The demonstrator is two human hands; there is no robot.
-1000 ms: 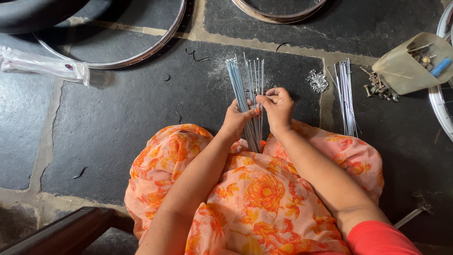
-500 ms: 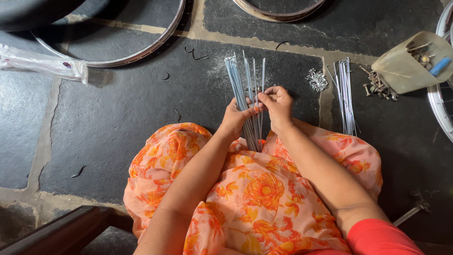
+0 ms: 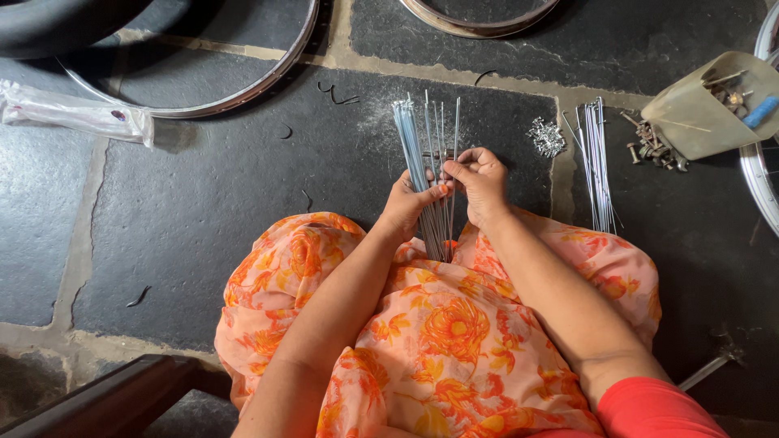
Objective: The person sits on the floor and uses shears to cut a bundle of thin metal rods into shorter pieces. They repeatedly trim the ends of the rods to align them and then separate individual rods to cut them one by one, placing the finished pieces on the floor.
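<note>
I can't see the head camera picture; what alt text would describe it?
Seen from above, a person's left hand grips a fanned bundle of thin metal spokes while the right hand pinches one of them. Around them on the dark stone floor lie a second spoke bundle, wheel rims and a beige scoop of small parts.

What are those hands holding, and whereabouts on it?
A fanned bundle of thin metal spokes. The left hand grips it near the lower middle; the right hand pinches one spoke beside it.
</note>
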